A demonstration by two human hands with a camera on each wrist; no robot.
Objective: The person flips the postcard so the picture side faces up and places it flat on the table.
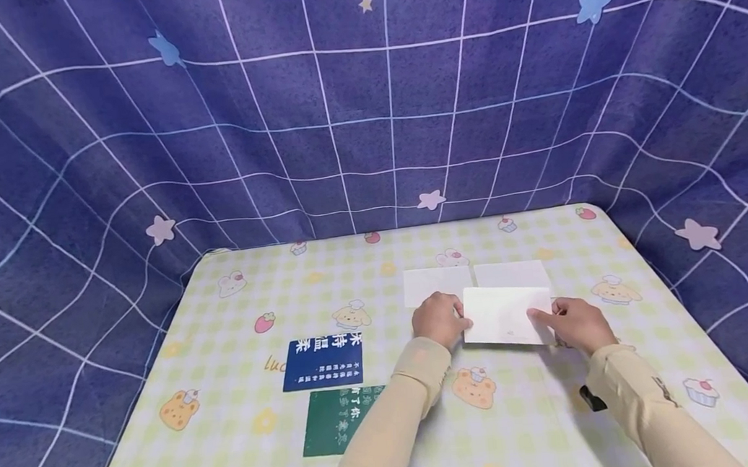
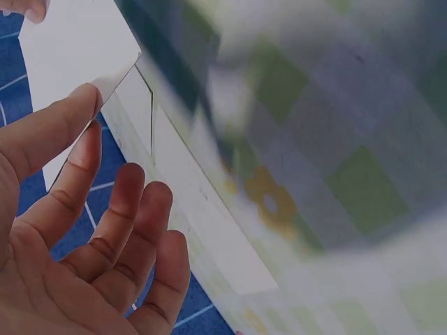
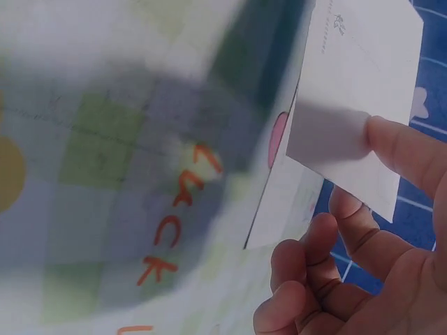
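Both hands hold a white card (image 1: pixel 508 314) raised over the table, its plain face toward me. My left hand (image 1: pixel 439 319) pinches its left edge between thumb and index finger, the other fingers loosely bent in the left wrist view. On the right edge, my right hand (image 1: pixel 579 324) pinches with the thumb in front and a finger behind. A small printed mark shows on the card (image 3: pixel 349 77) in the right wrist view. Behind it, two white cards lie side by side, a left one (image 1: pixel 437 284) and a right one (image 1: pixel 510 273), the latter partly covered.
A blue card (image 1: pixel 324 361) with white lettering lies to the left. Nearer is a green card (image 1: pixel 329 425), partly hidden by the left sleeve. A small dark object (image 1: pixel 592 398) shows beside the right sleeve. The patterned tablecloth (image 1: pixel 225 338) ends at a blue curtain (image 1: pixel 361 147).
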